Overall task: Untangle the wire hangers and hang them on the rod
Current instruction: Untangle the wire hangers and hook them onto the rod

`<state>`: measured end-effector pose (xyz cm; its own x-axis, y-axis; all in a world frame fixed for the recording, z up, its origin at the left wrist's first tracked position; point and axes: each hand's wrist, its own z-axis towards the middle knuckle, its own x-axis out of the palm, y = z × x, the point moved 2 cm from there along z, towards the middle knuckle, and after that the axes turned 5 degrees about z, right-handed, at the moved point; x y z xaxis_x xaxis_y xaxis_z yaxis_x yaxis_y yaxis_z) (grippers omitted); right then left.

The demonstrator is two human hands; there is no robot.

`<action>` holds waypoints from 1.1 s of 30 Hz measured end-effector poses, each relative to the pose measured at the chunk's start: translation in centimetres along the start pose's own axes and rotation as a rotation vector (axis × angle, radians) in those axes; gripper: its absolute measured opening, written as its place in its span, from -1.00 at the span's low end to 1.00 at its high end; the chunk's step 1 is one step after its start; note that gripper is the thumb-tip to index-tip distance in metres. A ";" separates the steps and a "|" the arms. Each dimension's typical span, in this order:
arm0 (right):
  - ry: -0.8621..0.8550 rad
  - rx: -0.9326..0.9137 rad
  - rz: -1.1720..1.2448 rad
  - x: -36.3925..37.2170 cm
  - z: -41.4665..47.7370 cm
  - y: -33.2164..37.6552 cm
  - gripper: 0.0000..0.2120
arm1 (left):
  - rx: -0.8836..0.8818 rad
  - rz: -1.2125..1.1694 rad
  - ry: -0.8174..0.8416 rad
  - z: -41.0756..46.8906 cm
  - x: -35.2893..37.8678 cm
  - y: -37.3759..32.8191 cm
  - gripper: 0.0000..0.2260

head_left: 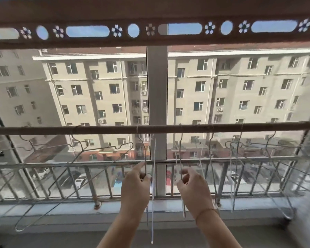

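Wire hangers (75, 159) are hooked along a horizontal rod (97, 130) before a window. One edge-on hanger each is pinched by the left hand (135, 189) and right hand (193, 189). A railing (43, 165) is seen beyond.

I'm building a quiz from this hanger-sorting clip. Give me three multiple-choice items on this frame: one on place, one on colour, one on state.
1. Where do the hangers' hooks sit?
A. on the rod
B. on the window railing
C. on the floor

2. What colour is the car parked below, between the hands?
A. yellow
B. red
C. green

3. What is the left hand doing?
A. resting open on the sill
B. gripping a hanger wire
C. holding a cloth

Answers:
1 A: the hooks loop over the rod.
2 B: the car seen through the glass is red.
3 B: the left hand is closed on a hanger hooked to the rod; the right hand grips another.
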<state>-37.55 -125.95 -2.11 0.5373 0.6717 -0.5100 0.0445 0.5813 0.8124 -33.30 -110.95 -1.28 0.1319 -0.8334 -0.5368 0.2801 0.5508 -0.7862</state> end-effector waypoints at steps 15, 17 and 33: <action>-0.073 -0.198 -0.031 -1.2 -1.5 3.8 -0.57 | -0.024 0.038 -0.194 -0.6 -3.7 0.8 -0.66; -0.078 -0.277 0.035 -0.7 -2.5 5.6 -0.61 | -0.014 0.054 -0.241 -1.1 -5.8 1.3 -0.69; 0.303 -0.022 0.487 16.9 -6.2 14.9 -0.84 | -0.138 0.249 -0.453 2.4 -25.1 14.3 -0.60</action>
<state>-33.04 -103.05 -0.41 0.2264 0.9640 -0.1395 -0.1665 0.1794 0.9696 -30.28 -82.27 1.69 0.5844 -0.5964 -0.5503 0.0644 0.7100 -0.7012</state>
